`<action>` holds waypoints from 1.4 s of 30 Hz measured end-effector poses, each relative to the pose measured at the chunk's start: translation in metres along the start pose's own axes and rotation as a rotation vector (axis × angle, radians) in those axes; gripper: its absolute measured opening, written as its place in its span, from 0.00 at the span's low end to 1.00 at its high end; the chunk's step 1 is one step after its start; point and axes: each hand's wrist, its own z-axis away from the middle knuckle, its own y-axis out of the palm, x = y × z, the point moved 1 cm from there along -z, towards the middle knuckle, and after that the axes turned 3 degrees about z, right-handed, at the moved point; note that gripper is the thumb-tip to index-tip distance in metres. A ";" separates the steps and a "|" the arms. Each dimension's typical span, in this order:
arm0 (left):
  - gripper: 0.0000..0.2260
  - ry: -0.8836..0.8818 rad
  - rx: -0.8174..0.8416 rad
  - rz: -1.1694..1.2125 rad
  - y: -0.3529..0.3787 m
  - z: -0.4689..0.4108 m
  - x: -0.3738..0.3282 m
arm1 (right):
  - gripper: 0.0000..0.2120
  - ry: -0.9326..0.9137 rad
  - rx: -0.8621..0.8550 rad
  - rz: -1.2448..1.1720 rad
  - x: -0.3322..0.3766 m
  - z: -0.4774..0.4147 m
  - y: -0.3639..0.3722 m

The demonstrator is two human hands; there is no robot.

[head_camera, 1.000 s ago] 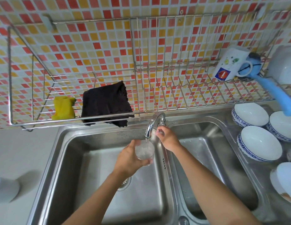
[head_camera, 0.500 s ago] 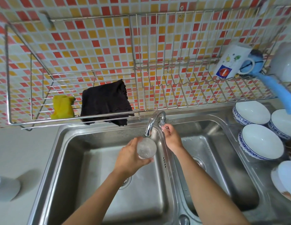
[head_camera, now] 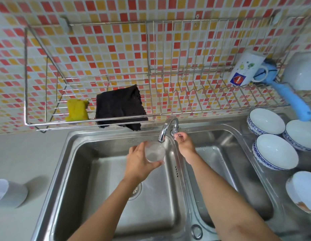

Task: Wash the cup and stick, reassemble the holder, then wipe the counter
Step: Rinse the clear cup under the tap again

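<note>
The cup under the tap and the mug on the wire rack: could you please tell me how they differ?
The cup is clear; the mug is white with printed pictures. The cup shows no handle; the mug has one. The left hand holds the cup beneath the tap; the mug lies tipped on the rack, untouched. Both are drinking vessels.

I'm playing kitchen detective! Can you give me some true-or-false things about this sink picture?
1. The left hand holds a clear cup under the faucet spout. True.
2. The right hand rests on a bowl. False: it grips the faucet handle.
3. A black cloth hangs on the wire rack beside a yellow sponge. True.
4. The white mug stands in the sink. False: it lies on the wire rack.
</note>
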 end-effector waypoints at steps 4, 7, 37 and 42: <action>0.36 -0.013 -0.042 0.110 -0.012 0.015 0.010 | 0.20 -0.027 -0.065 0.042 0.002 0.031 0.000; 0.35 -0.014 -0.095 0.181 -0.026 0.033 0.022 | 0.15 -0.035 -0.166 0.116 -0.019 0.080 0.015; 0.33 0.314 0.305 -0.945 -0.084 0.133 0.184 | 0.19 -0.175 0.059 0.973 -0.081 0.274 0.160; 0.34 0.500 0.295 -1.117 -0.081 0.128 0.184 | 0.18 -0.176 0.047 0.955 -0.086 0.273 0.162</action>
